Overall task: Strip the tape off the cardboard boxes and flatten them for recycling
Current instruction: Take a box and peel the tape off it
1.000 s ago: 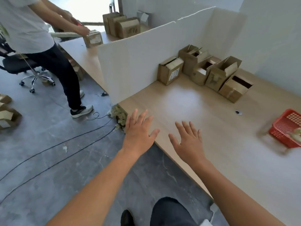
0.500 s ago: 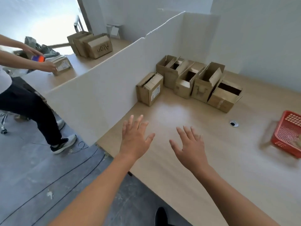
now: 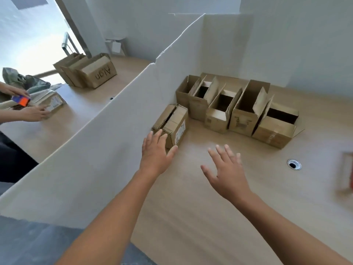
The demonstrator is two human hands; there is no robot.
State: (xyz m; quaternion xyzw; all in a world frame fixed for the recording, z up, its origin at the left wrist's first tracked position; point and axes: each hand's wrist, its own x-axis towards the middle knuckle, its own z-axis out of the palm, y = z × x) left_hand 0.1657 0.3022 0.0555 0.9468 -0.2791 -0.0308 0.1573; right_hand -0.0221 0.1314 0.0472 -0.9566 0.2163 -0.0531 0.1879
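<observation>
Hovering over the table (image 3: 210,222), both hands are empty, fingers spread and straight, palms down, and well apart from each other.

- The left hand (image 3: 155,153) is at 11 o'clock of the view centre. Its fingertips overlap the near end of the closed box (image 3: 172,122). Contact or a small gap: cannot tell.
- The right hand (image 3: 227,174) is at 3 o'clock of the left. It is over bare tabletop and touches nothing.
- The closed box lies on its side, flaps folded shut, hard against the white divider (image 3: 107,142). Whether tape holds its seam is too blurred to judge.
- The open boxes (image 3: 238,109) stand in a row at 1 o'clock of the right hand, flaps up, pushed towards the back corner. Judged reason: parked out of the way so the near tabletop is free for work.
- Judgement: the closed box is the nearest one and the only one shut, so it is the likely first pick. The spread hands suit a two-sided grip to drag it clear of the divider.
- Progress: nothing here is flattened yet, so this is an early step.
- Risk: the divider blocks the box's far side, so the left fingers have little room there.
- Also noted: a cable grommet (image 3: 294,164) at 3 o'clock of the right hand. Beyond the divider, at 9 o'clock, another person's hands (image 3: 32,111) work on a separate box.
</observation>
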